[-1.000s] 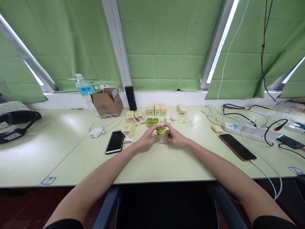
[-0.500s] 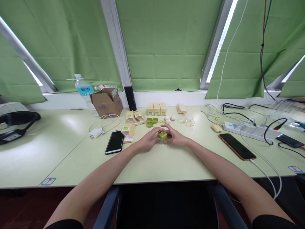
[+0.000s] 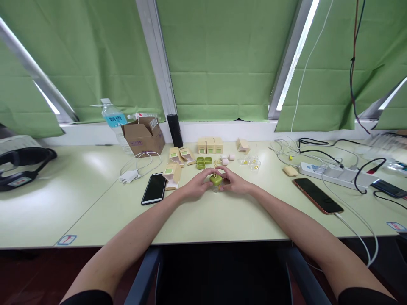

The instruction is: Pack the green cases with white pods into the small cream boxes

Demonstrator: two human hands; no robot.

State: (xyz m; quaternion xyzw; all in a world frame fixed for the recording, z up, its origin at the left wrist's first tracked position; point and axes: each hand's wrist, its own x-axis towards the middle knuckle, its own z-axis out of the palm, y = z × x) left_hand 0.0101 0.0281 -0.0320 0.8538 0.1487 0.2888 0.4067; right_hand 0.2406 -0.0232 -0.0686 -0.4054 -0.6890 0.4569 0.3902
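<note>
Between my two hands, near the middle of the table, is a small clear container with a green lid [image 3: 216, 179]. My left hand [image 3: 199, 185] grips the lid from the left, thumb and fingers curled round it. From the other side my right hand [image 3: 233, 182] holds the lid and the clear body. Just beyond lie several green lids [image 3: 203, 161], a few white round pieces [image 3: 225, 159] and clear cups with yellow bits [image 3: 253, 162]. Three closed small cream boxes [image 3: 210, 145] stand in a row behind. Opened cream boxes [image 3: 172, 173] lie to the left.
A phone [image 3: 154, 189] and white charger [image 3: 129, 176] lie at left, before a cardboard box [image 3: 143, 137], a water bottle [image 3: 115, 123] and a black cylinder [image 3: 174, 130]. At right are another phone [image 3: 318, 195], a power strip [image 3: 330, 174] and tangled cables. A headset [image 3: 25, 167] rests far left.
The lid between my hands has tilted slightly and shows a small loop on top. Both hands stay in nearly the same place; the whole view has shifted a little.
</note>
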